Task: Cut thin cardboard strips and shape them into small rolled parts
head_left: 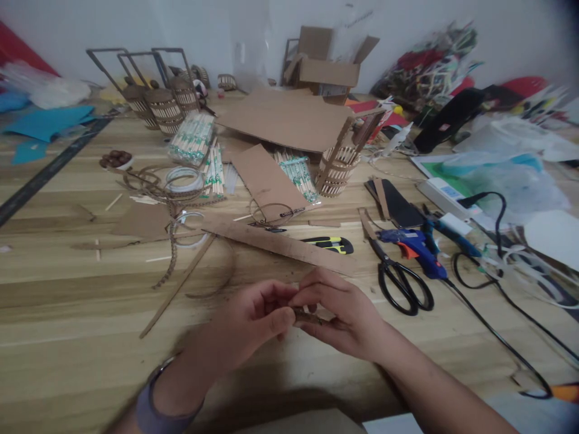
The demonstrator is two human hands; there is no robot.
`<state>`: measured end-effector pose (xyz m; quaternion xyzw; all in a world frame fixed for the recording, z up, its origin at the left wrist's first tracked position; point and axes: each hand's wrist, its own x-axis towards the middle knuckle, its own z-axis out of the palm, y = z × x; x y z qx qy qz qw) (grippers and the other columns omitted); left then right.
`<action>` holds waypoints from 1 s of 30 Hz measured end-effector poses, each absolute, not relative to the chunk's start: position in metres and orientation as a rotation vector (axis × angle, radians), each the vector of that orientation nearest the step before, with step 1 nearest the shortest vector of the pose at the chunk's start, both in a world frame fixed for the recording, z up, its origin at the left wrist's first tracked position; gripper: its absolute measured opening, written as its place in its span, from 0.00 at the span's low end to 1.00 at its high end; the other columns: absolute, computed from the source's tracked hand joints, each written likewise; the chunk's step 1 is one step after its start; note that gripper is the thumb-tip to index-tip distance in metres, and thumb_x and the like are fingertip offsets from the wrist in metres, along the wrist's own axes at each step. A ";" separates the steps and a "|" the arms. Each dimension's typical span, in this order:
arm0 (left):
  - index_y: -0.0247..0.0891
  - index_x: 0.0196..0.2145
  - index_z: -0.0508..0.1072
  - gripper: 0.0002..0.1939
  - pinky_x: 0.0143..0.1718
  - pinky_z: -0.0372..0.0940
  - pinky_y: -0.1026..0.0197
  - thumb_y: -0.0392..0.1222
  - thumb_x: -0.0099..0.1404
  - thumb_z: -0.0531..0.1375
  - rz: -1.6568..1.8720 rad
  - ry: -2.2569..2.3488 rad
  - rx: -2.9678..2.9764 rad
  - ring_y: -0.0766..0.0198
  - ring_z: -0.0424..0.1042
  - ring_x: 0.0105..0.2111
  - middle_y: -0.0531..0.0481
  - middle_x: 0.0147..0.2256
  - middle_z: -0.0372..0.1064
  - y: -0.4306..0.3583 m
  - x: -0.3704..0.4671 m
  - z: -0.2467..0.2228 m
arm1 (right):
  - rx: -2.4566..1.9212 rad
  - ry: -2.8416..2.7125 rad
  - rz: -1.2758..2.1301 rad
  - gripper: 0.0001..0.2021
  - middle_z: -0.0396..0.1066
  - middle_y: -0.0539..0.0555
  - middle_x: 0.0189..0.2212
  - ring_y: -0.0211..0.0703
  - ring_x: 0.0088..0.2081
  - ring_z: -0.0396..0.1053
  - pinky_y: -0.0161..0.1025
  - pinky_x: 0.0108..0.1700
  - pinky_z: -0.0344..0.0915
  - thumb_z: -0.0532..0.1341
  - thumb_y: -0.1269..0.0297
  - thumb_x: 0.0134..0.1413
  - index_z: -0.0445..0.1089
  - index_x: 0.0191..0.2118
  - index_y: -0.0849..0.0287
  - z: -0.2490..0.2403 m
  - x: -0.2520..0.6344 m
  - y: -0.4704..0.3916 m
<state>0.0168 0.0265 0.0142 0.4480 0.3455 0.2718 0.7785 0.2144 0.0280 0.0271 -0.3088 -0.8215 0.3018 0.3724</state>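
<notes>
Both hands meet near the table's front middle, around a small brown piece (307, 316), thin and strip-like, mostly covered by fingers. My left hand (265, 316) pinches its left end between thumb and fingers. On the other end, my right hand (341, 310) is closed with the thumb beneath and the fingers over the top. What the piece is made of cannot be made out. Just beyond the hands lies a long cardboard strip (280, 242). A yellow and black utility knife (332, 244) rests behind it, and black-handled scissors (400, 280) are to the right.
A blue glue gun (418, 250) with a trailing cable lies at right, beside a dark phone (398, 204). Farther back stand a small stick-walled bucket (337, 172), bundled sticks (192, 137) and a cardboard sheet (284, 117). Coiled cord (149, 181) and a bowl of brown balls (116, 160) are left.
</notes>
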 end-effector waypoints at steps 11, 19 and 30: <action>0.35 0.36 0.73 0.22 0.25 0.51 0.65 0.60 0.64 0.57 0.501 0.924 1.255 0.67 0.56 0.25 0.55 0.26 0.61 0.021 0.018 0.020 | -0.814 -2.228 0.683 0.07 0.67 0.54 0.34 0.39 0.34 0.67 0.34 0.34 0.68 0.58 0.65 0.65 0.70 0.44 0.59 0.030 0.217 0.027; 0.35 0.38 0.75 0.20 0.32 0.58 0.62 0.56 0.66 0.55 0.417 1.013 1.395 0.61 0.66 0.32 0.50 0.32 0.71 0.023 0.018 0.020 | -0.886 -2.373 0.539 0.11 0.68 0.55 0.32 0.42 0.32 0.66 0.36 0.32 0.66 0.55 0.62 0.66 0.71 0.38 0.61 0.030 0.216 0.026; 0.39 0.37 0.77 0.12 0.30 0.60 0.65 0.49 0.66 0.58 0.556 1.043 1.498 0.63 0.69 0.31 0.53 0.31 0.73 0.021 0.016 0.022 | -0.895 -2.291 0.426 0.10 0.71 0.54 0.32 0.40 0.32 0.69 0.35 0.33 0.67 0.54 0.64 0.67 0.72 0.43 0.60 0.028 0.213 0.020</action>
